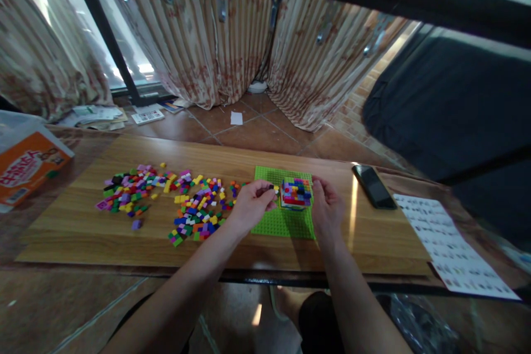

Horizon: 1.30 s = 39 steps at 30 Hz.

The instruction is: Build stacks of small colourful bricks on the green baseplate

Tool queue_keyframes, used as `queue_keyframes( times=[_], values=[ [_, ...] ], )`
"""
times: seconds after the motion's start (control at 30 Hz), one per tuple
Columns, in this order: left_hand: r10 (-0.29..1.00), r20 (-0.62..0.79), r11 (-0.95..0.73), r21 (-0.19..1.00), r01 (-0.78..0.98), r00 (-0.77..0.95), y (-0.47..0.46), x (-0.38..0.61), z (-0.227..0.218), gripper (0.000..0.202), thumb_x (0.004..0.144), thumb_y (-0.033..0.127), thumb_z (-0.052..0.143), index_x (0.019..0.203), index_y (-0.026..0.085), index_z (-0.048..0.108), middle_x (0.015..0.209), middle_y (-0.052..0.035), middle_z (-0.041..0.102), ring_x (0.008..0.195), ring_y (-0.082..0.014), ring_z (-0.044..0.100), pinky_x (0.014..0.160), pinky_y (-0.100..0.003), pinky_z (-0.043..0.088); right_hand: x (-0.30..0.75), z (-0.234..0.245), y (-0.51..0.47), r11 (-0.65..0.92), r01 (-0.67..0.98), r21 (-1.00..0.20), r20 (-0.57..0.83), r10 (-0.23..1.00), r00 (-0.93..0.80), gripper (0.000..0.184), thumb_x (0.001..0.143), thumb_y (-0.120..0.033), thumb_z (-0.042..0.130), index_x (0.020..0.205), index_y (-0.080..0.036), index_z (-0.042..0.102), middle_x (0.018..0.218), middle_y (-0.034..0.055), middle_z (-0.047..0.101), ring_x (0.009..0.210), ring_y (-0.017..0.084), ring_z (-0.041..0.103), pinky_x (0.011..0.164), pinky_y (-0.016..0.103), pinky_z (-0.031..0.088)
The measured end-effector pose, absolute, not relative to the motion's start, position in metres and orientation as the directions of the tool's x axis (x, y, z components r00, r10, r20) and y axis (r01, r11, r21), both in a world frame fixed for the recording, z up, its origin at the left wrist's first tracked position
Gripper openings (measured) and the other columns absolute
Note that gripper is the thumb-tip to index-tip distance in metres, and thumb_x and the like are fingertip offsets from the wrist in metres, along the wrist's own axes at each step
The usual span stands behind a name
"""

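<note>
A green baseplate (286, 221) lies on the wooden board. A small multicoloured block structure (296, 192) stands on its far half. My left hand (252, 203) is closed in a pinch at the structure's left side, holding small bricks, a dark one and a yellow one showing at the fingertips (274, 188). My right hand (327, 203) rests against the structure's right side with fingers curled toward it. Loose coloured bricks (194, 204) are scattered to the left of the baseplate.
A second pile of bricks (130, 188) lies further left. A dark phone (374, 186) and a printed sheet (448, 243) lie to the right. An orange-and-white box (25, 168) stands at far left. Curtains hang behind the table.
</note>
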<state>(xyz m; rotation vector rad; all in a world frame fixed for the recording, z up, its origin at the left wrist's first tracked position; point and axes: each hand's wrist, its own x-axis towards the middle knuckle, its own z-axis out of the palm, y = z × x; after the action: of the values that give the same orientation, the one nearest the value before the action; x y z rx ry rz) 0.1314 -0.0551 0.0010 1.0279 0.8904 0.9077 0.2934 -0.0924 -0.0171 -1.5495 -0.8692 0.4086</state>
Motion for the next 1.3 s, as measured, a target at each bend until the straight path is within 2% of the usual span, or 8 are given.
queue_keyframes(
  times=[0.13,0.33,0.67,0.87,1.1,1.17,1.3],
  values=[
    [0.917,-0.173,0.249,0.953,-0.175,0.361,-0.056,0.134,0.001,0.003,0.073,0.015,0.059,0.072,0.013,0.058,0.059,0.0031,0.058,0.049,-0.0065,0.055,0.049,-0.017,0.041,0.295,-0.027,-0.09,-0.003,0.357,-0.934,0.226,0.768,0.599,0.042,0.08,-0.051,0.056,0.103,-0.016,0.066,0.088,0.0077,0.069,0.078,0.02,0.063,0.071,0.036,0.052],
    [0.919,-0.172,0.239,0.959,-0.155,0.355,-0.056,0.134,0.002,0.003,0.074,0.015,0.059,0.073,0.013,0.059,0.059,0.003,0.058,0.049,-0.0064,0.055,0.049,-0.017,0.041,0.295,-0.04,-0.084,-0.011,0.447,-0.895,0.269,0.785,0.558,0.044,0.075,-0.043,0.063,0.111,-0.018,0.064,0.095,0.007,0.066,0.087,0.02,0.06,0.078,0.037,0.05],
    [0.921,-0.177,0.242,0.958,-0.154,0.347,-0.054,0.133,0.0,0.003,0.073,0.016,0.06,0.072,0.013,0.059,0.058,0.0037,0.057,0.048,-0.006,0.054,0.048,-0.017,0.041,0.296,-0.043,-0.084,0.013,0.435,-0.9,0.27,0.801,0.534,0.043,0.073,-0.039,0.065,0.112,-0.018,0.063,0.096,0.0066,0.067,0.087,0.019,0.061,0.08,0.037,0.05],
    [0.921,-0.168,0.233,0.96,-0.152,0.351,-0.056,0.134,-0.004,0.003,0.072,0.017,0.06,0.072,0.013,0.059,0.059,0.0035,0.058,0.049,-0.0064,0.054,0.049,-0.017,0.041,0.295,-0.04,-0.086,0.034,0.451,-0.892,0.285,0.817,0.502,0.039,0.076,-0.037,0.064,0.111,-0.02,0.063,0.102,0.0074,0.067,0.092,0.02,0.06,0.087,0.042,0.049],
    [0.913,-0.165,0.237,0.959,-0.155,0.373,-0.057,0.135,-0.002,0.005,0.071,0.019,0.062,0.072,0.014,0.06,0.059,0.004,0.058,0.05,-0.0071,0.055,0.05,-0.018,0.042,0.294,-0.035,-0.087,-0.005,0.479,-0.878,0.263,0.831,0.491,0.037,0.078,-0.036,0.064,0.111,-0.019,0.063,0.104,0.0086,0.065,0.096,0.021,0.06,0.09,0.043,0.047],
    [0.915,-0.155,0.227,0.961,-0.158,0.372,-0.056,0.135,-0.002,0.006,0.071,0.019,0.062,0.073,0.013,0.062,0.059,0.0036,0.059,0.05,-0.0068,0.054,0.05,-0.018,0.041,0.293,-0.029,-0.09,0.015,0.502,-0.865,0.296,0.823,0.485,0.035,0.08,-0.036,0.062,0.11,-0.019,0.064,0.105,0.0091,0.065,0.097,0.022,0.06,0.087,0.043,0.049],
    [0.914,-0.134,0.207,0.966,-0.155,0.382,-0.055,0.134,-0.004,0.01,0.072,0.021,0.063,0.077,0.013,0.066,0.061,0.0023,0.06,0.052,-0.0073,0.054,0.051,-0.019,0.04,0.285,-0.01,-0.1,0.134,0.632,-0.763,0.502,0.739,0.449,0.023,0.087,-0.032,0.055,0.104,-0.023,0.066,0.111,0.0081,0.062,0.104,0.021,0.057,0.092,0.043,0.047]
  ],
)
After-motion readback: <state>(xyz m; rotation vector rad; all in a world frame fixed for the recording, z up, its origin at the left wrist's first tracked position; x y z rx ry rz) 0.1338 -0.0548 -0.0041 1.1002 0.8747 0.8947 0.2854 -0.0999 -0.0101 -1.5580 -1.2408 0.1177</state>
